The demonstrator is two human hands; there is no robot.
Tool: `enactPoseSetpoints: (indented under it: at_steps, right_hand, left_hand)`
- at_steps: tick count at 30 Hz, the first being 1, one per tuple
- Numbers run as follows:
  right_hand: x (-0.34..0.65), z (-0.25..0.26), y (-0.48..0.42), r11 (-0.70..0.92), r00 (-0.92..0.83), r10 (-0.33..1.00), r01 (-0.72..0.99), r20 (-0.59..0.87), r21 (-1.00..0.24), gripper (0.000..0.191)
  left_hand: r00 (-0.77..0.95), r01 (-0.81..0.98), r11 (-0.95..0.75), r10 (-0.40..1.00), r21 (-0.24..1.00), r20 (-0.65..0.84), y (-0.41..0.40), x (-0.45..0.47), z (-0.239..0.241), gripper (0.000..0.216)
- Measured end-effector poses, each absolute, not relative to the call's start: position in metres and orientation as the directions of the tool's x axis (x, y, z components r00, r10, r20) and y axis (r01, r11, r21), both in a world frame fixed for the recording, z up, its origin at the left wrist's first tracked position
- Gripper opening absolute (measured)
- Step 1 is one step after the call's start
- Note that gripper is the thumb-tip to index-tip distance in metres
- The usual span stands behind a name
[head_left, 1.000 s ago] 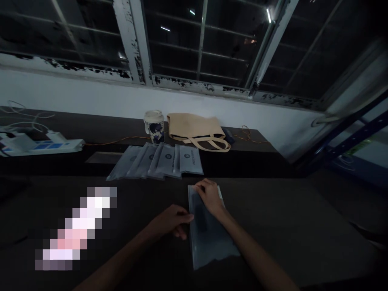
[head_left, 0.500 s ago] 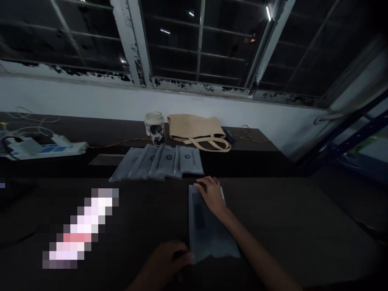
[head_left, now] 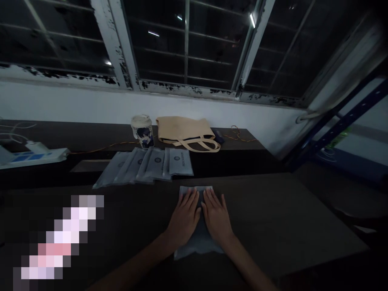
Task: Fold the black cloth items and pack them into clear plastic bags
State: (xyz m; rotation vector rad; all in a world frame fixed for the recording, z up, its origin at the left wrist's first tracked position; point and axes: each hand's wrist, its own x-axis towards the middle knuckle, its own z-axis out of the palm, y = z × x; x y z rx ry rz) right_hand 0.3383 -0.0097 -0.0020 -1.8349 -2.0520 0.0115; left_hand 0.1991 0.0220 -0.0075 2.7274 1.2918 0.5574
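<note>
A translucent frosted plastic bag [head_left: 201,238] lies flat on the dark table in front of me. Across its left half rests my left hand [head_left: 185,216], fingers stretched out and pointing away from me. My right hand [head_left: 216,214] lies flat on the right half, its fingers slightly spread. The two thumbs come close together over the bag's middle, and much of the bag is covered by the hands. Just beyond, several similar frosted bags [head_left: 156,163] with a round dark logo lie overlapping in a row.
A patterned cup with a lid [head_left: 143,131] and a beige tote bag [head_left: 184,129] stand at the back by the wall. On the left are a white power strip [head_left: 45,157] and a pixelated bright object [head_left: 62,238]. A blue metal frame [head_left: 342,121] rises at the right.
My left hand has moved from the bag's lower left corner up onto its surface. My right hand now lies flat with fingers forward. The whole view has shifted slightly right.
</note>
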Motion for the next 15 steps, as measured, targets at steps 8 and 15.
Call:
enactPoseSetpoints:
  at_steps: [8,15]
  right_hand:
    - [0.3379,-0.007,-0.0103,0.133,-0.088,0.976,0.966,0.201,-0.221,0.046]
    - [0.3402,-0.0084,-0.0102,0.126,-0.077,0.979,0.956,0.19,-0.265,0.047]
  left_hand:
    - [0.599,0.734,-0.646,0.761,0.208,0.25,0.0231,0.1944,-0.016,0.05]
    - [0.489,0.737,-0.578,0.814,0.35,0.314,0.0251,0.1901,-0.0159,0.046]
